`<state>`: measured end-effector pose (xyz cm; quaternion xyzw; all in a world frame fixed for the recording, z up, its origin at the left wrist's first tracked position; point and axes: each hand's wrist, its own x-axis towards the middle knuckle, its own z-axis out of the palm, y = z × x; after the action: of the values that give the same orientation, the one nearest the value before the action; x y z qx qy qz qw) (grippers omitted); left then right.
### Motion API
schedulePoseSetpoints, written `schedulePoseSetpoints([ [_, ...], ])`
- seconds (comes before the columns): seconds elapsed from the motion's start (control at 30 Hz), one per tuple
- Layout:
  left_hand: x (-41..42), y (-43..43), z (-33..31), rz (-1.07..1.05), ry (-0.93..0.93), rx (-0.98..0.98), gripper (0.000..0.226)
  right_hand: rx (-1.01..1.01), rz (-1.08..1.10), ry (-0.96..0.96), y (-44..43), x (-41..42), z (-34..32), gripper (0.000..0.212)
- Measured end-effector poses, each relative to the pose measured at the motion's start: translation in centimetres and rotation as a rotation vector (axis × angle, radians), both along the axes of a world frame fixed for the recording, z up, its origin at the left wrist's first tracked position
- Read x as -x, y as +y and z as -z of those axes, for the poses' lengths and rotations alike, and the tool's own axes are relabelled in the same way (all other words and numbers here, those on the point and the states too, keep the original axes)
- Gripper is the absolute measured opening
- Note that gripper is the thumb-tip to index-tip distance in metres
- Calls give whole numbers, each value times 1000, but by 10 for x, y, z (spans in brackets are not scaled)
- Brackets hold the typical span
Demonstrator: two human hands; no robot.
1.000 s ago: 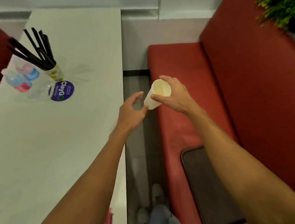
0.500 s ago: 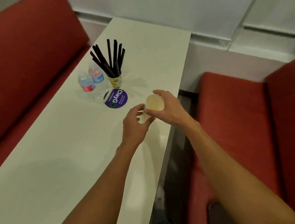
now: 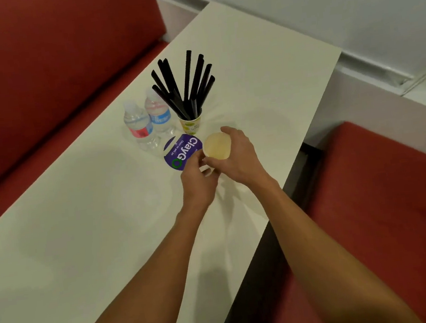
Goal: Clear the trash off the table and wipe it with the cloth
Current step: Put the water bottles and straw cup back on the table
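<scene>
1. The left forearm (image 3: 145, 275) and right forearm (image 3: 325, 244) rise from the bottom of the view, which cuts them off along with the near end of the white table (image 3: 83, 242).
2. The table's right edge runs diagonally up to the far right. A dark gap (image 3: 253, 313) lies between it and the red right bench (image 3: 375, 196).
3. The tabletop spreads wide to the left of the forearms.
4. The right hand (image 3: 235, 158) is clamped round a paper cup (image 3: 217, 145) over the table's middle. The cup is tilted, with its mouth towards the camera.
5. The left hand (image 3: 197, 181) curls in at the cup's lower end. Its own back hides the fingertips, so whether it grips cannot be told.
6. Just left of the cup lies a round purple "ClayGo" sign (image 3: 183, 151), partly covered by the left hand.
7. Just beyond the sign stand a red-labelled water bottle (image 3: 140, 128) and a blue-labelled water bottle (image 3: 158, 113), close together.
8. Right of the bottles, a printed cup (image 3: 191, 124) holds black straws (image 3: 187, 84) that fan upward just beyond the hands. Its print is too small to read.
9. The red left bench (image 3: 36, 62) runs along the table's left edge.
10. The table's far end meets a pale wall (image 3: 308, 4).
</scene>
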<state>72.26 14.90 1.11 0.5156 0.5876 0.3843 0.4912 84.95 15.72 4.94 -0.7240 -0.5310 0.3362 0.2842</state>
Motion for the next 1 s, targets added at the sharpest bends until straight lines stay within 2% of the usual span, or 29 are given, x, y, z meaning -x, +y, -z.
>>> schedulePoseSetpoints([
  [0.2,-24,34,10,-59,-1,-21,42,-38,11,16,34,-16,5,99],
  [0.37,-39,52,12,-110,22,-21,45,-44,30,61,55,-28,5,103],
  [0.83,-59,81,13,-224,67,-5,42,-79,53,146,81,-39,11,94],
  [1.0,-56,81,14,-202,63,2,40,-74,52,162,85,-40,12,96],
])
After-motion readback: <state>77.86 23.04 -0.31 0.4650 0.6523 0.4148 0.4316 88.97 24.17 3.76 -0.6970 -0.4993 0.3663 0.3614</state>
